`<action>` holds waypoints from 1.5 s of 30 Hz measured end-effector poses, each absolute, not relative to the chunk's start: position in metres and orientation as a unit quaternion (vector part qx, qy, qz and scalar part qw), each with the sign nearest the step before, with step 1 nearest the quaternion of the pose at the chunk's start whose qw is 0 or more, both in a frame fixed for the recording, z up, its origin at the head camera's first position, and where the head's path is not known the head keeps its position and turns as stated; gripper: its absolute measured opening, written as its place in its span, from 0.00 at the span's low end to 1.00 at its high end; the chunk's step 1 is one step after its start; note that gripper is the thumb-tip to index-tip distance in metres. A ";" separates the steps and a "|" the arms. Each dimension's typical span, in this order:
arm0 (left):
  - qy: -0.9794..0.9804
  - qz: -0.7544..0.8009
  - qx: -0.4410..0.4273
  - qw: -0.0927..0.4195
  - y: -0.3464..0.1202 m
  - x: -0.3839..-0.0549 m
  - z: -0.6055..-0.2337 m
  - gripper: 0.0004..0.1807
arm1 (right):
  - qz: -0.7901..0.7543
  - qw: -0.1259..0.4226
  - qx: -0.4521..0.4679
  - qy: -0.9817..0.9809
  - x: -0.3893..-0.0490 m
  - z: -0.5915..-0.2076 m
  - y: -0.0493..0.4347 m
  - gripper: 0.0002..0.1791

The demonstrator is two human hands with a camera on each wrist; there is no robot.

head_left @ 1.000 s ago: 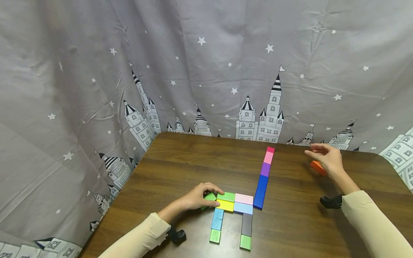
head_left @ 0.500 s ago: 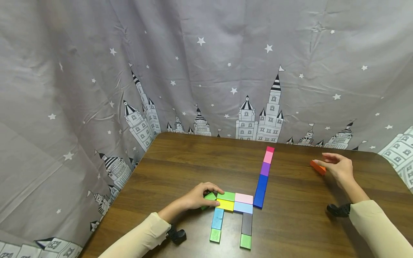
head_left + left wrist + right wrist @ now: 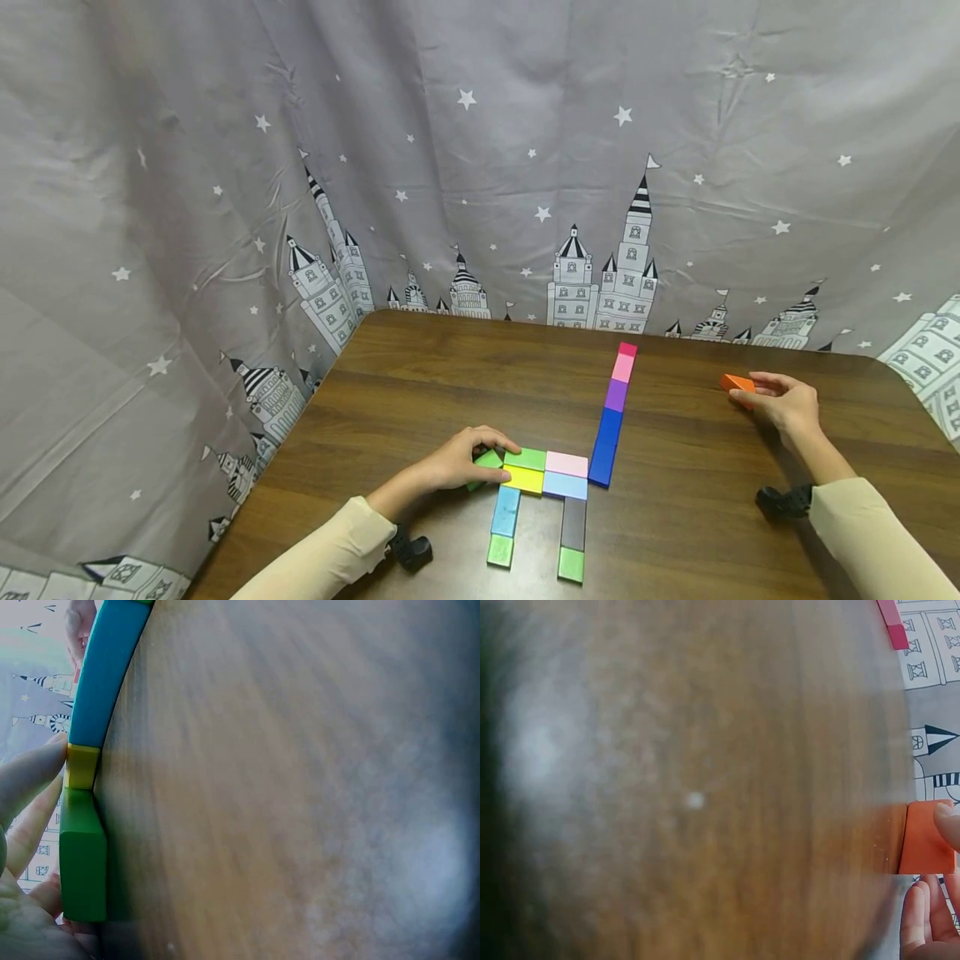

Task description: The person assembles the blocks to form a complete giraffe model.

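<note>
At the right of the table in the head view, my right hand (image 3: 787, 410) pinches an orange block (image 3: 738, 385) between thumb and fingers. The right wrist view shows the thumb on that orange block's (image 3: 926, 838) face. My left hand (image 3: 459, 458) rests at the left end of a flat block figure. Its thumb touches the yellow block (image 3: 523, 479) and a fingertip touches the light green block (image 3: 527, 458). A tilted green block (image 3: 489, 460) lies between thumb and fingers, partly hidden. In the left wrist view the thumb meets the yellow block (image 3: 82, 766), above the green block (image 3: 82, 874).
Pink (image 3: 567, 463) and light blue (image 3: 566, 484) blocks continue the figure. Blue (image 3: 505, 510) and dark grey (image 3: 573, 522) legs end in green blocks. A row of blue (image 3: 606, 446), purple and pink blocks slants toward the back edge. A grey castle-print curtain (image 3: 450, 167) hangs behind the table.
My right hand moved right and down to the orange block, its fingers closing on it. The block has turned slightly. My left hand has stayed in place.
</note>
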State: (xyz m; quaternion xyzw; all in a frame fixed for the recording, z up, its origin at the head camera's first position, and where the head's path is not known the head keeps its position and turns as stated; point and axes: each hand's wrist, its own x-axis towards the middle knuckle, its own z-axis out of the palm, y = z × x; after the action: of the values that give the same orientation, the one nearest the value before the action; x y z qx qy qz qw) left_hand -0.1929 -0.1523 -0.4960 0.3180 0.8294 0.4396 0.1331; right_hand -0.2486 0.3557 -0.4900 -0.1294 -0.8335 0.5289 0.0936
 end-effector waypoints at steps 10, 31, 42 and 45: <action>0.828 0.438 0.323 0.136 -0.155 -0.196 -0.501 0.18 | 0.536 0.084 -0.133 -0.829 -0.247 -0.494 0.358 0.30; 0.832 0.435 0.317 0.134 -0.153 -0.195 -0.499 0.19 | 0.450 0.094 -0.124 -0.879 -0.248 -0.489 0.358 0.33; 0.829 0.438 0.319 0.136 -0.154 -0.195 -0.499 0.18 | 0.492 0.105 -0.063 -0.862 -0.252 -0.483 0.352 0.33; 0.830 0.437 0.319 0.136 -0.154 -0.195 -0.498 0.18 | 0.488 0.103 -0.047 -0.866 -0.254 -0.481 0.349 0.32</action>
State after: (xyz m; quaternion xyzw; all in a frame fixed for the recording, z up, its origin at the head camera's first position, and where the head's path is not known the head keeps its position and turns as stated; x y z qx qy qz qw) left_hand -0.1952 -0.1536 -0.4977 0.3193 0.8299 0.4369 0.1358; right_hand -0.2541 0.3485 -0.4813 -0.0468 -0.8656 0.4878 0.1027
